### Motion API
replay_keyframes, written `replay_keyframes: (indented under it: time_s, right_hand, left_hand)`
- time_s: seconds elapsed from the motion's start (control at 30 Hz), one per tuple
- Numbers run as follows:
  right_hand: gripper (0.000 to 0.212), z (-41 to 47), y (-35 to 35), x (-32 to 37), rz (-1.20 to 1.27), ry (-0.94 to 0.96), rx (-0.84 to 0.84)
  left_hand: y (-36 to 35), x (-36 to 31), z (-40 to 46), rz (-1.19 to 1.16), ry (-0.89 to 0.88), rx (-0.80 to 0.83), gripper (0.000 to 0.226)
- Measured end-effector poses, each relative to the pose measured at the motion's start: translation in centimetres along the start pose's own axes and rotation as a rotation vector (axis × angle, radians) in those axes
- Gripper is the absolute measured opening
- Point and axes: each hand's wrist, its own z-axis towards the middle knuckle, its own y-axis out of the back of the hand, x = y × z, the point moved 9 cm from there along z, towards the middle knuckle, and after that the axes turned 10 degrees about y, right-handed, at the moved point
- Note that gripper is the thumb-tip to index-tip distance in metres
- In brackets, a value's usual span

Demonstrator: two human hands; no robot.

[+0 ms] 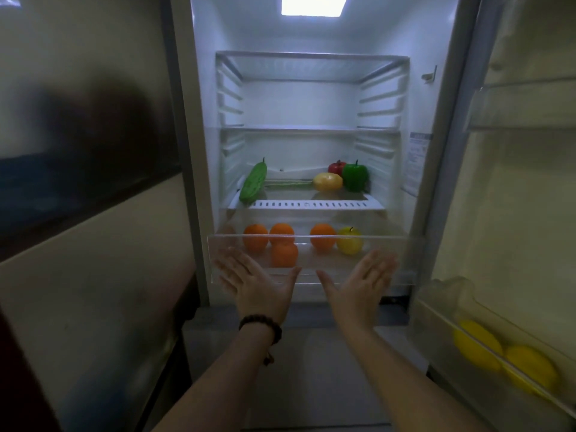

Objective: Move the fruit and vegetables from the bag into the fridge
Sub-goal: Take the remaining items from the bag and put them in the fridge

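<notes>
The fridge stands open in front of me. Its clear drawer (386,244) at the bottom holds several oranges (255,236) and a yellow apple (349,241). On the shelf above lie a green cucumber (254,182), a yellow lemon-like fruit (327,181), a red apple (336,166) and a green pepper (354,176). My left hand (252,282) and my right hand (363,280) are flat, fingers straight, against the drawer's clear front. Both hold nothing. No bag is in view.
The open fridge door (514,213) is at the right; its lower bin (442,316) holds two yellow fruits (477,341). The upper glass shelves (299,129) are bare. A pale wall and dark cabinet (78,182) lie at the left.
</notes>
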Motion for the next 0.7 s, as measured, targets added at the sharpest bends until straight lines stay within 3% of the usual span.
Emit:
replay_keyframes:
  time_s: [0.7]
  right_hand:
    - [0.12, 11.2, -13.5, -2.1, 0.167, -0.139, 0.033]
  left_hand:
    - [-12.2, -1.4, 12.5, -0.056, 0.038, -0.008, 0.132]
